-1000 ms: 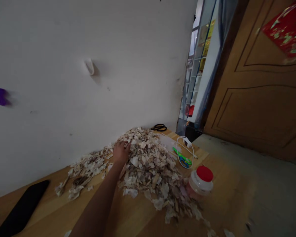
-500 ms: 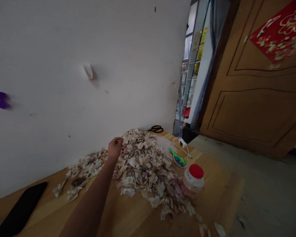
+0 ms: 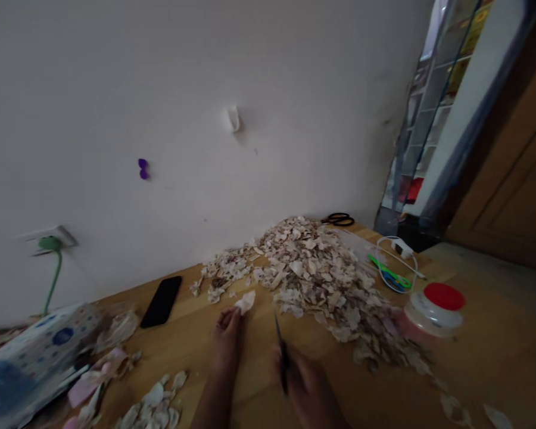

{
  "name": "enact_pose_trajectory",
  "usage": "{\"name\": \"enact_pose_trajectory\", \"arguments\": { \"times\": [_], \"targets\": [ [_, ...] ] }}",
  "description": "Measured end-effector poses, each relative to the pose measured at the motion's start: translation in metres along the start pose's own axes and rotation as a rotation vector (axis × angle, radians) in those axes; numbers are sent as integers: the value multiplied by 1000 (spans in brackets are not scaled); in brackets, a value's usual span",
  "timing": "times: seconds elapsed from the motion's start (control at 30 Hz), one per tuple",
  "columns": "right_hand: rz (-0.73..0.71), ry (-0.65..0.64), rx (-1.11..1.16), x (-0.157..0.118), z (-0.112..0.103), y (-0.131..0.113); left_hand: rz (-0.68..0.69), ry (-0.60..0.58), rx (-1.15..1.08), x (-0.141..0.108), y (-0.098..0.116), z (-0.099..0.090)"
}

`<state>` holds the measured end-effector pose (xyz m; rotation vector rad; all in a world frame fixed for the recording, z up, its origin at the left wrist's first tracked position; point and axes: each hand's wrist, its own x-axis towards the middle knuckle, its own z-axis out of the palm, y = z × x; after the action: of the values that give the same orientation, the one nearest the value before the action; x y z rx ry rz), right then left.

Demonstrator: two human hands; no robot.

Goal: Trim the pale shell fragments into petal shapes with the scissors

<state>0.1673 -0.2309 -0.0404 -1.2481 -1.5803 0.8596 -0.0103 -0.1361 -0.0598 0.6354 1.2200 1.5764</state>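
Pinched in the fingertips of my left hand [image 3: 226, 333] is a thin pale flake [image 3: 245, 302], standing up just above the wooden table. To its right, my right hand [image 3: 304, 381] is closed round scissors [image 3: 282, 357]. Motion blurs them, but a dark handle and a thin blade pointing away from me show. Behind and right of both hands lies a large heap of thin, dry, whitish-brown flakes [image 3: 315, 268]. A smaller pile of pale flakes [image 3: 154, 405] sits at the front left.
A black phone [image 3: 161, 302] lies left, near a tissue pack [image 3: 49, 351] and pink gloves [image 3: 93, 381]. Black-handled scissors [image 3: 339, 219], a white cable [image 3: 397, 247], green-and-blue scissors [image 3: 390, 275] and a red-lidded jar [image 3: 435, 310] are right. The wall [image 3: 183, 89] rises behind the table.
My view has swung left. My left hand has drawn back from the heap towards me, with a flake in its fingers. My right hand with the scissors has come into view.
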Motion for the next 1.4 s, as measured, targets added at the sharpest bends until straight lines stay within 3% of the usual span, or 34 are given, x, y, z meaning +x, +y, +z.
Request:
{"name": "enact_pose_trajectory", "arguments": {
  "times": [0.13, 0.23, 0.3, 0.43, 0.8, 0.97, 1.1, 1.23, 1.4],
  "targets": [
    [67, 96, 333, 91, 49, 11, 133, -34, 58, 2, -4, -2],
    [96, 29, 434, 113, 62, 22, 211, 5, 182, 5, -9, -4],
    [117, 2, 434, 111, 64, 29, 235, 19, 269, 7, -11, -6],
    [130, 70, 345, 108, 62, 34, 216, -27, 344, 9, -8, -7],
    [87, 88, 215, 108, 63, 34, 149, 12, 228, 2, 1, -3],
    [59, 18, 185, 106, 64, 34, 76, -198, 210, 6, 5, -8],
    [20, 39, 162, 106, 63, 36, -6, -197, 231, 5, 14, -13],
    [-95, -16, 90, 109, 56, 40, -144, -302, 22, 5, 18, -14],
    [-58, 3, 46, 113, 51, 40, -128, -379, 69, 6, 18, -15]
  ]
}}
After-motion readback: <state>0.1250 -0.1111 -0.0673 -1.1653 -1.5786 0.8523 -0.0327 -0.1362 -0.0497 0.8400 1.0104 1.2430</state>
